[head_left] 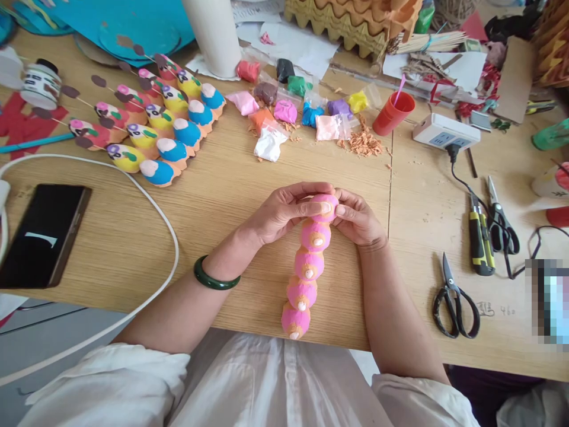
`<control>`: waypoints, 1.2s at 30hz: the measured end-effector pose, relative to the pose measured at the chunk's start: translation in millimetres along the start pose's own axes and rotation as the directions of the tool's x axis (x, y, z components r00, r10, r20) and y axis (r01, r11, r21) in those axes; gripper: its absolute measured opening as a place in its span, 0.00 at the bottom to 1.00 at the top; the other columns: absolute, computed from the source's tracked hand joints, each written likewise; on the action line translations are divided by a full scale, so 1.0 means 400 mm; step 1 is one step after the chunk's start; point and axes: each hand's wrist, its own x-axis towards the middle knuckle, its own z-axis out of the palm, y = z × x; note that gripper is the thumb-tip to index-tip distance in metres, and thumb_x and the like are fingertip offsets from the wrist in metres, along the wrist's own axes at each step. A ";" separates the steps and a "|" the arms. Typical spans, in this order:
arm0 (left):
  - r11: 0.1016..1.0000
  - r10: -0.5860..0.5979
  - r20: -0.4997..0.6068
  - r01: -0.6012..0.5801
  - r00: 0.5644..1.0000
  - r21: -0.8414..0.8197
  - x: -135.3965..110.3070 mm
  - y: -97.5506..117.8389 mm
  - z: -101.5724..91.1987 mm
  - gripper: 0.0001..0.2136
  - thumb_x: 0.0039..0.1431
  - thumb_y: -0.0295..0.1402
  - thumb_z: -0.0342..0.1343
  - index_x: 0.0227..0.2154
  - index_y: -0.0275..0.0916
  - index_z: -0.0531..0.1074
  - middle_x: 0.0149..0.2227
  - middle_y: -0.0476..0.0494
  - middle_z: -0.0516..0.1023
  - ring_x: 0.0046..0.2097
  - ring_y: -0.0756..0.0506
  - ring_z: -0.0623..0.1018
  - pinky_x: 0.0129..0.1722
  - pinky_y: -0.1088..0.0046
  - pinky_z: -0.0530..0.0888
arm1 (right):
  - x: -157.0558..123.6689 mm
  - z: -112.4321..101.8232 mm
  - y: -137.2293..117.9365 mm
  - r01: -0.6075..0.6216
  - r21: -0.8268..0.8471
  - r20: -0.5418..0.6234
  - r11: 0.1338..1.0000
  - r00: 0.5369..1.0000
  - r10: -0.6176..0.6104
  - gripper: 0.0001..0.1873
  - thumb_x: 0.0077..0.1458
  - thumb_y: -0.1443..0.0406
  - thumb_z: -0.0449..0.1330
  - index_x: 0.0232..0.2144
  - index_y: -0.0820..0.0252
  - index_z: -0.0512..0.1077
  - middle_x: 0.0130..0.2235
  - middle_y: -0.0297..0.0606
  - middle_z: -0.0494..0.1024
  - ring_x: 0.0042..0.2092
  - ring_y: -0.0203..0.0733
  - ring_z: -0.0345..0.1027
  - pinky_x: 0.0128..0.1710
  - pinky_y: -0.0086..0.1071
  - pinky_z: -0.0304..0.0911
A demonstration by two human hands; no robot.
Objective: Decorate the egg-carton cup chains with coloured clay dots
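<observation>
Between my hands is an egg-carton strip (pixel 309 265), its row of several cups covered in pink clay with orange-brown carton showing through. A small white dab sits on each cup. My left hand (pixel 296 209) closes on the far cup, its thumb lying across the white dab there. From the other side my right hand (pixel 359 218) pinches the same far cup between thumb and fingers. The strip's near end points toward me, close to the table edge. Finger pads behind the far cup are hidden.
Painted egg-carton figures (pixel 160 127) stand at the left, near a phone (pixel 42 234) and white cable (pixel 171 237). Bagged clay (pixel 285 111) lies beyond my hands. At right are scissors (pixel 453 302), a utility knife (pixel 480 240), a power strip (pixel 447 130) and a red cup (pixel 393 114).
</observation>
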 end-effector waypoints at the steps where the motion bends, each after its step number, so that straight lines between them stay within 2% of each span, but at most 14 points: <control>1: 1.000 -0.004 0.005 0.004 1.000 0.007 -0.001 -0.001 -0.001 0.19 0.49 0.39 0.82 0.45 0.50 0.89 0.48 0.48 0.90 0.52 0.39 0.88 0.56 0.56 0.83 | -0.001 -0.001 0.000 -0.005 0.004 0.001 1.000 1.000 0.005 0.26 0.40 0.49 0.85 0.31 0.56 0.78 0.30 0.30 0.76 0.31 0.35 0.68 0.33 0.30 0.70; 4: 1.000 0.012 0.005 -0.012 1.000 0.023 -0.004 -0.002 0.001 0.19 0.51 0.40 0.82 0.46 0.51 0.89 0.51 0.46 0.90 0.58 0.33 0.87 0.61 0.48 0.81 | -0.003 -0.004 -0.001 -0.010 0.004 -0.002 1.000 1.000 0.010 0.26 0.41 0.48 0.84 0.32 0.55 0.80 0.31 0.30 0.77 0.32 0.36 0.70 0.34 0.31 0.71; 6: 1.000 0.023 0.009 -0.023 1.000 0.019 -0.007 0.000 0.006 0.19 0.51 0.41 0.81 0.48 0.52 0.89 0.53 0.46 0.89 0.59 0.32 0.86 0.62 0.47 0.80 | -0.003 -0.004 -0.001 -0.003 0.007 -0.002 1.000 1.000 0.003 0.25 0.41 0.48 0.84 0.32 0.55 0.79 0.30 0.30 0.76 0.30 0.35 0.68 0.32 0.30 0.70; 9: 0.999 0.035 0.018 -0.034 0.999 -0.023 -0.009 0.004 0.015 0.19 0.52 0.46 0.79 0.48 0.51 0.89 0.53 0.45 0.89 0.57 0.33 0.86 0.58 0.52 0.82 | 0.000 -0.001 -0.001 0.005 0.017 -0.005 1.000 1.000 -0.005 0.25 0.42 0.49 0.84 0.32 0.55 0.79 0.29 0.29 0.75 0.29 0.33 0.67 0.31 0.28 0.67; 12: 0.997 0.047 -0.004 -0.047 0.999 -0.064 -0.009 0.007 0.021 0.21 0.52 0.49 0.78 0.47 0.48 0.89 0.50 0.44 0.90 0.50 0.38 0.87 0.50 0.61 0.83 | 0.002 0.004 -0.002 0.000 0.012 -0.011 1.000 1.000 0.000 0.25 0.42 0.49 0.84 0.31 0.56 0.79 0.29 0.29 0.75 0.29 0.33 0.65 0.31 0.27 0.66; 15: 0.998 0.024 -0.025 -0.025 0.999 -0.050 -0.006 0.006 0.020 0.20 0.51 0.43 0.79 0.46 0.47 0.89 0.46 0.46 0.89 0.45 0.43 0.86 0.46 0.66 0.82 | 0.002 0.009 -0.003 -0.019 -0.015 -0.012 1.000 1.000 0.019 0.26 0.41 0.49 0.84 0.30 0.56 0.78 0.28 0.29 0.75 0.29 0.33 0.65 0.30 0.28 0.64; 20: 1.000 -0.021 -0.051 0.020 0.998 -0.024 -0.001 0.005 0.009 0.16 0.51 0.35 0.77 0.44 0.47 0.88 0.44 0.49 0.87 0.43 0.47 0.83 0.46 0.69 0.81 | -0.001 0.010 -0.005 -0.041 -0.064 0.004 0.997 0.999 0.041 0.26 0.42 0.49 0.84 0.31 0.56 0.77 0.29 0.30 0.77 0.31 0.35 0.66 0.31 0.29 0.64; 24: 1.000 -0.017 -0.012 0.017 1.000 -0.023 -0.001 0.007 0.005 0.17 0.50 0.33 0.76 0.45 0.48 0.88 0.42 0.49 0.85 0.42 0.47 0.82 0.45 0.68 0.80 | -0.001 0.009 -0.005 -0.050 -0.075 0.017 0.996 0.999 0.051 0.26 0.41 0.50 0.85 0.31 0.56 0.78 0.31 0.31 0.78 0.32 0.35 0.68 0.33 0.30 0.66; 29: 1.000 -0.008 -0.020 0.008 1.000 -0.030 -0.002 0.009 0.013 0.17 0.52 0.33 0.71 0.46 0.46 0.88 0.40 0.49 0.82 0.40 0.47 0.80 0.45 0.68 0.80 | 0.002 0.015 -0.005 -0.042 -0.063 0.013 0.997 0.999 0.043 0.25 0.42 0.50 0.84 0.31 0.57 0.79 0.31 0.31 0.77 0.32 0.35 0.69 0.35 0.29 0.66; 34: 0.998 0.016 -0.011 -0.017 1.000 -0.058 0.002 0.010 0.012 0.18 0.55 0.36 0.68 0.50 0.46 0.86 0.44 0.47 0.83 0.48 0.44 0.82 0.51 0.66 0.79 | 0.004 0.022 -0.006 -0.027 -0.033 -0.020 0.999 0.999 0.026 0.24 0.44 0.50 0.84 0.31 0.57 0.79 0.29 0.29 0.75 0.30 0.33 0.65 0.32 0.28 0.64; 36: 0.999 0.019 -0.013 -0.020 1.000 -0.038 0.002 0.008 0.009 0.19 0.55 0.35 0.69 0.51 0.47 0.86 0.45 0.47 0.84 0.47 0.44 0.82 0.52 0.66 0.79 | 0.004 0.025 -0.008 -0.022 -0.041 -0.024 0.999 0.999 0.021 0.24 0.44 0.50 0.84 0.31 0.57 0.78 0.30 0.29 0.76 0.30 0.34 0.66 0.32 0.28 0.65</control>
